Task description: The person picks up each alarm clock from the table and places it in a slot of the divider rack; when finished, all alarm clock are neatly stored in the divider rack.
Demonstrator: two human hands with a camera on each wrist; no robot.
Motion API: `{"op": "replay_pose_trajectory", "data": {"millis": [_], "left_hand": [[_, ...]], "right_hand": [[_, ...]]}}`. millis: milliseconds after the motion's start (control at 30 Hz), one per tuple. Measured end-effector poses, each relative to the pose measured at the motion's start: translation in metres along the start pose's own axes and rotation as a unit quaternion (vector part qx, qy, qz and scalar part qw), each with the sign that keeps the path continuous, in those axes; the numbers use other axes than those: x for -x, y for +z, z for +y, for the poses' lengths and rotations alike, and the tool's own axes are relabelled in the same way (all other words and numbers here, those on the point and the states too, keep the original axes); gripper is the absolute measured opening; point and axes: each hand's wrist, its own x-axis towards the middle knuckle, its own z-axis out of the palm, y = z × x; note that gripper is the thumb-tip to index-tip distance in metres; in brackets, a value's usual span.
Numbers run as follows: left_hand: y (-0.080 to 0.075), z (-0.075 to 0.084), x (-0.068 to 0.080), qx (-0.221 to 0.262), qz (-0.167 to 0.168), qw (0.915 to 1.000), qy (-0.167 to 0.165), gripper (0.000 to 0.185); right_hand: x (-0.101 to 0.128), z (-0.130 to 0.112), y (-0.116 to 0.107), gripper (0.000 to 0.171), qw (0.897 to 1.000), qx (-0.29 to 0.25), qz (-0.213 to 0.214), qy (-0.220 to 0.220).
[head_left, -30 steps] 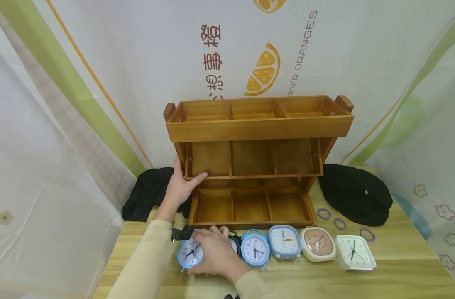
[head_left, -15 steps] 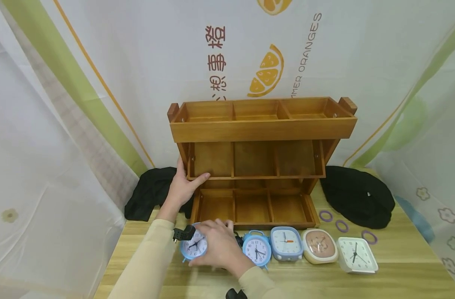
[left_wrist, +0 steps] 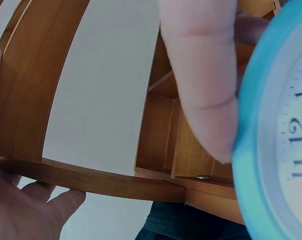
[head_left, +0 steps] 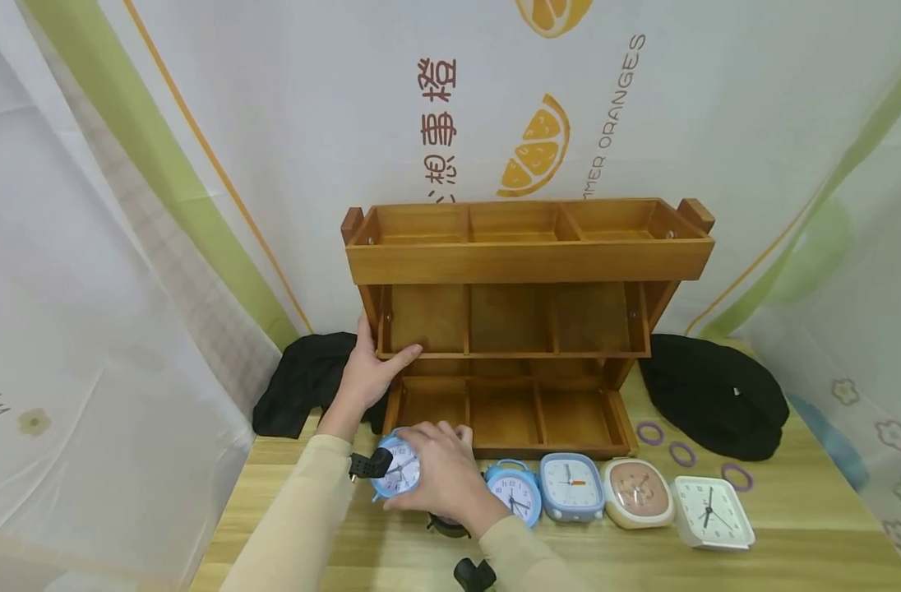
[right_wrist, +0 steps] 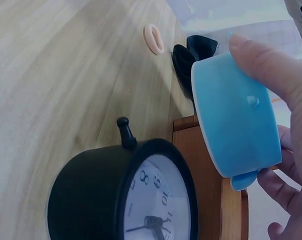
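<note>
A tiered wooden storage box point(head_left: 528, 263) with divided trays stands unfolded at the back of the table in the head view. At its left side my left hand point(head_left: 365, 374) grips the wood, with the thumb over the front edge of the middle tray. My right hand point(head_left: 450, 475) holds a round light-blue alarm clock point(head_left: 401, 469) by its rim, raised off the table before the box. The right wrist view shows that clock's blue casing point(right_wrist: 236, 110) between thumb and fingers. Below it stands a black alarm clock point(right_wrist: 86, 195), mostly covered by my right hand in the head view.
To the right runs a row: another blue alarm clock point(head_left: 514, 495), a square blue clock point(head_left: 571, 485), a cream clock point(head_left: 639, 493) and a white clock point(head_left: 713, 511). Purple rings point(head_left: 682, 454) lie behind them. Black cloth point(head_left: 713, 395) lies on both sides of the box.
My right hand has lifted the light-blue alarm clock off the table and toward the box. The black clock beneath shows more. My left hand keeps its grip; the head view has shifted slightly.
</note>
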Motion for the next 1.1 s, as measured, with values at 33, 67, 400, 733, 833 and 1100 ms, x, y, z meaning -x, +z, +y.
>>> {"op": "replay_pose_trajectory", "data": {"millis": [33,67,400,733,833,1100], "left_hand": [[0.000,0.000,0.000,-0.001,0.001,1.0000,-0.003,0.120],[0.000,0.000,0.000,-0.001,0.001,1.0000,-0.003,0.120],[0.002,0.000,0.000,-0.001,0.005,0.9999,0.015,0.118],[0.003,0.000,-0.002,0.008,0.010,0.9997,0.022,0.114],[0.003,0.000,-0.002,0.011,0.012,0.9996,0.022,0.113],[0.002,-0.002,-0.001,0.011,0.015,0.9996,0.023,0.114]], "right_hand": [[0.000,0.001,0.000,0.096,1.000,-0.002,0.001,0.001],[-0.001,0.001,0.000,0.096,1.000,-0.004,0.002,0.002],[-0.013,0.010,-0.007,0.091,0.999,-0.027,0.018,0.031],[-0.026,0.028,-0.009,0.092,0.997,-0.041,0.029,0.061],[-0.029,0.032,-0.009,0.091,0.996,-0.043,0.030,0.069],[-0.030,0.041,-0.007,0.090,0.995,-0.053,0.038,0.073]]}}
